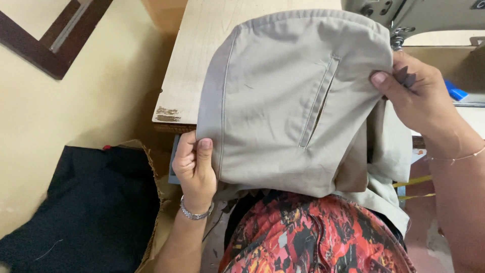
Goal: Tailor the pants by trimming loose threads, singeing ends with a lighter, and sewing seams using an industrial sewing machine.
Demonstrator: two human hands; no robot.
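Observation:
A beige garment piece [283, 101] with a stitched welt pocket slit [318, 103] is held up flat over my lap and the edge of a wooden sewing table [202, 45]. My left hand [194, 169] pinches its lower left edge, thumb on top. At the upper right edge my right hand [414, 96] grips the cloth, together with a small dark fabric scrap [404, 77]. More of the beige cloth hangs folded below my right hand.
A sewing machine [419, 15] stands at the back right of the table. Dark navy fabric [86, 202] lies in a cardboard box on the floor to the left. A blue object [456, 92] rests on the table behind my right hand.

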